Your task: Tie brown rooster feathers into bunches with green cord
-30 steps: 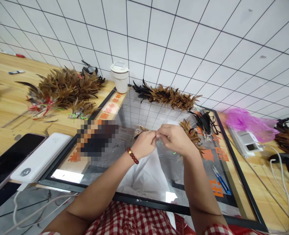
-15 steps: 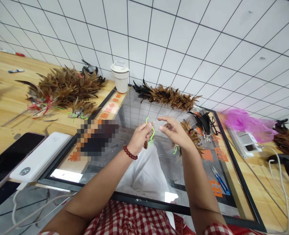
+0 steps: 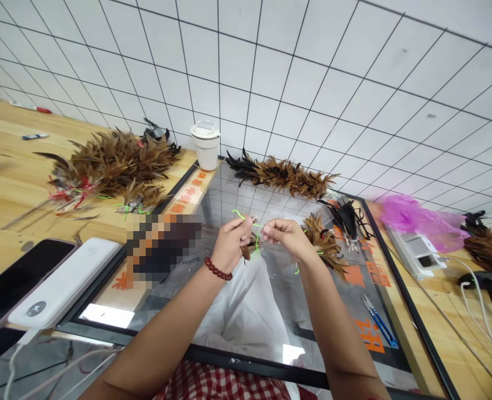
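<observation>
Your left hand (image 3: 229,244) pinches green string (image 3: 240,215) w/ small feather bundle (image 3: 248,251). Right hand (image 3: 285,236) pinches string's other end, above glass surface (image 3: 271,311).

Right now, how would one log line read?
left hand: pinches green string | right hand: pinches same string | small feather bundle between hands

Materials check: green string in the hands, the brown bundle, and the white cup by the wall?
Green string: looks like thin synthetic cord or coated wire, neon and smooth; which one is unclear. Both the left hand and right hand pinch it. Brown bundle: natural feathers, matte, wispy edges. White cup: probably plastic with a clear lid; smooth, slightly glossy.
</observation>
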Tool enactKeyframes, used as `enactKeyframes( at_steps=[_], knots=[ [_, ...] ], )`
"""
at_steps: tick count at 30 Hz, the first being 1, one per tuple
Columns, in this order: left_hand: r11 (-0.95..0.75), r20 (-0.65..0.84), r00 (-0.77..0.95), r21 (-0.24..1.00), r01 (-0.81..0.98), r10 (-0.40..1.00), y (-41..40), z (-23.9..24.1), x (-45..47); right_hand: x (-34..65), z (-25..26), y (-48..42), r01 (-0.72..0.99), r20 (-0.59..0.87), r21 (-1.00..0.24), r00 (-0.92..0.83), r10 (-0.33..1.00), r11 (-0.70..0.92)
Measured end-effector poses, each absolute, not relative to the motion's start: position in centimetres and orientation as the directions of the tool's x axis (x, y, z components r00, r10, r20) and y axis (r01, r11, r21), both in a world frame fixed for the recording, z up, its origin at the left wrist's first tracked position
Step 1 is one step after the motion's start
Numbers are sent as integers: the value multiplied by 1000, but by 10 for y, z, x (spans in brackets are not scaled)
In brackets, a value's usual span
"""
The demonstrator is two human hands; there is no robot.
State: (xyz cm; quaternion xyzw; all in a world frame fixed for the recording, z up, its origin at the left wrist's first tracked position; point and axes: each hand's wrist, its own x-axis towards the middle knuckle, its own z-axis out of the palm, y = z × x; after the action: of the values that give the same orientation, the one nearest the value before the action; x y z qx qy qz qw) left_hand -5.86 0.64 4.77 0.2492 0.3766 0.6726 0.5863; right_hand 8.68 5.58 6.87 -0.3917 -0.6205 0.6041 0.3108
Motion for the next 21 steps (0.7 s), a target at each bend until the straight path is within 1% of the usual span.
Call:
enactKeyframes(
  at_steps=[3, 4, 6, 8, 10, 12, 14, 17, 19, 21],
  knots=[
    [87, -143, -22, 709, -700, 989, 6, 49, -60, 93, 68, 60, 125, -29, -992, -444, 896, 30],
    [115, -136, 26, 702, -703, 990, 6, 48, -60, 95, 68, 61, 124, 3, -991, -412, 911, 60],
    [146, -118, 87, 731, -667, 989, 5, 46, -59, 97, 70, 61, 126, 66, -985, -371, 926, 121],
    [153, -121, 93, 791, -593, 988, 4, 44, -56, 99, 73, 59, 146, 115, -971, -406, 906, 189],
    [148, -129, 72, 852, -503, 989, 4, 42, -53, 99, 77, 56, 185, 171, -938, -487, 857, 292],
    [130, -115, 62, 899, -418, 991, 4, 40, -51, 99, 81, 53, 219, 248, -878, -551, 797, 425],
    [96, -82, 57, 945, -313, 995, 4, 37, -50, 98, 84, 51, 245, 315, -814, -577, 754, 527],
    [9, 0, 73, 992, -129, 997, 3, 35, -50, 97, 84, 50, 265, 343, -774, -588, 733, 575],
    [-48, 54, 115, 997, -54, 992, 2, 36, -49, 97, 83, 51, 274, 335, -772, -591, 733, 574],
    [-77, 76, 155, 997, -4, 985, 0, 38, -49, 97, 81, 52, 268, 320, -779, -608, 727, 567]
  ],
)
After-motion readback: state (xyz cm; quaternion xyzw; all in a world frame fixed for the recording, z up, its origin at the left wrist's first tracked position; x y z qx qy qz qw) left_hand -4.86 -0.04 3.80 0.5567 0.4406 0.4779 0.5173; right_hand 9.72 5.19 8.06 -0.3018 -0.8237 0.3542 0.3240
